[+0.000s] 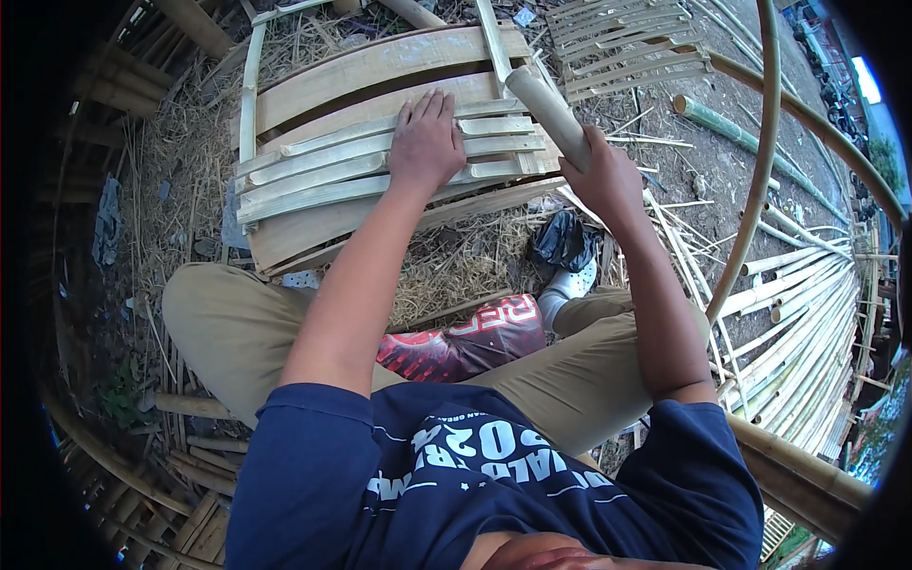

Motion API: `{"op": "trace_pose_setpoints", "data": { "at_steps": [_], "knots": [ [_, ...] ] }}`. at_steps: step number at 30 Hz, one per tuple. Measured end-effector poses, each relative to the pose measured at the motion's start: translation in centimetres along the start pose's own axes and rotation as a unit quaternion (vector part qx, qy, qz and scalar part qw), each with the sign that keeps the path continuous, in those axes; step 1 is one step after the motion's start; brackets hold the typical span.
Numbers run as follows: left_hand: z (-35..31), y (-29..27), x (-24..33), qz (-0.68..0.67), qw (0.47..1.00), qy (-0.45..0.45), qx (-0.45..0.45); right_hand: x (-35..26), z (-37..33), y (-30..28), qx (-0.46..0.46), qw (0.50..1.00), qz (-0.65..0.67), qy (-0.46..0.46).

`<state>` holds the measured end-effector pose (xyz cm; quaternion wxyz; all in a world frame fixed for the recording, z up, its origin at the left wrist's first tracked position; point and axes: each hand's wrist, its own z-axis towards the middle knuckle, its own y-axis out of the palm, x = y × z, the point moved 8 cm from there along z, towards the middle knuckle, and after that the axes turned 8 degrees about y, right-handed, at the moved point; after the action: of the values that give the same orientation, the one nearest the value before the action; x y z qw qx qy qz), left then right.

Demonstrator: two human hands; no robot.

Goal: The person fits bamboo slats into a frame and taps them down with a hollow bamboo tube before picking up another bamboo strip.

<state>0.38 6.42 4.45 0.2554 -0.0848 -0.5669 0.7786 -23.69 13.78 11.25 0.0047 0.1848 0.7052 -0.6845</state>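
Note:
My left hand [427, 142] lies flat, fingers stretched forward, on a row of pale split-bamboo slats [318, 169]. Several slats run side by side across two side strips, a left one [250, 95] and a right one [494, 43]. Beneath them is a low wooden bench of broad planks [389, 59]. In my right hand [608, 180] is a short, thick bamboo stick [549, 116], wrapped by my fingers at its lower end. Its upper end points up and left, over the right ends of the slats. Whether it touches them I cannot tell.
A finished-looking slatted bamboo frame [627, 43] lies at the back right. Bamboo poles [798, 318] are piled at the right, with a curved pole [760, 161] rising nearby. A black plastic bag [564, 239] sits by my shoe [570, 285]. Straw and shavings [446, 271] litter the ground.

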Motion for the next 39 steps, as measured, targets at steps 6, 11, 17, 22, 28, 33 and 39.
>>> {"op": "trace_pose_setpoints", "data": {
  "at_steps": [6,11,17,22,28,33,39],
  "knots": [
    [-0.5,-0.5,-0.3,-0.001,0.999,0.004,0.032,-2.2,-1.3,-4.7,0.15,0.984,0.093,-0.018],
    [-0.1,-0.1,-0.2,-0.008,0.999,0.003,0.035,-1.4,0.0,-0.8,0.068,0.993,-0.077,-0.058],
    [-0.3,-0.2,0.0,0.005,0.999,0.008,0.036,-0.6,-0.5,-0.7,0.059,0.997,-0.046,-0.007],
    [-0.3,-0.2,-0.1,0.005,1.0,0.0,0.013,-0.3,-0.4,-0.6,0.067,0.998,-0.023,-0.004],
    [-0.5,-0.1,-0.8,0.009,1.0,-0.01,0.003,-2.5,-1.6,-4.1,0.106,0.99,0.084,0.043],
    [-0.4,0.2,0.4,0.002,1.0,-0.003,0.005,-0.8,-1.0,1.4,0.014,0.995,-0.073,-0.063],
    [0.1,0.0,0.1,0.005,1.0,0.001,-0.005,-0.2,-0.6,0.7,-0.014,0.998,-0.049,0.026]
  ]
}}
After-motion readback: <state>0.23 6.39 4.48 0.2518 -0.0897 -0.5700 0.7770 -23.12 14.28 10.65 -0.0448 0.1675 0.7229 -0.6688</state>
